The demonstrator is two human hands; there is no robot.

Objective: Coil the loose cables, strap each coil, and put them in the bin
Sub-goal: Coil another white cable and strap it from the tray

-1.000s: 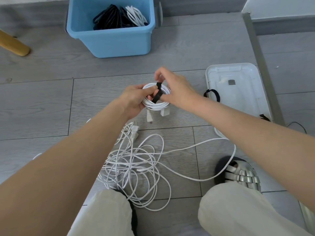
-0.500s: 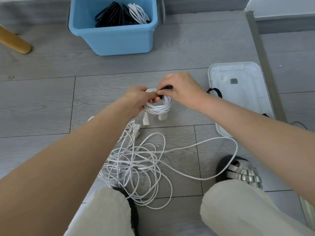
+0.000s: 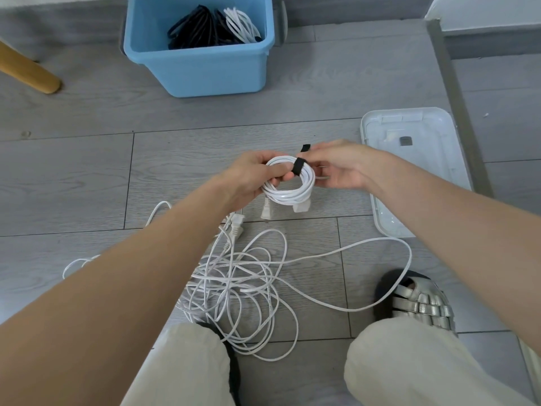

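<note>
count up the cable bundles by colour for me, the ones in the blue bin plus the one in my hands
White coils: 2, one in the blue bin at, one held at
Black coils: the dark mass is too merged to count
Total: 2 white, plus the black ones

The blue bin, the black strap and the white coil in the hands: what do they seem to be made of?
Blue bin: looks like moulded plastic, smooth with a soft sheen and a rolled rim.
Black strap: probably fabric hook-and-loop tape; matte, flat, bends sharply around the coil.
White coil: cable with a glossy plastic or rubber jacket, showing bright highlights; its plugs look like hard white plastic.
</note>
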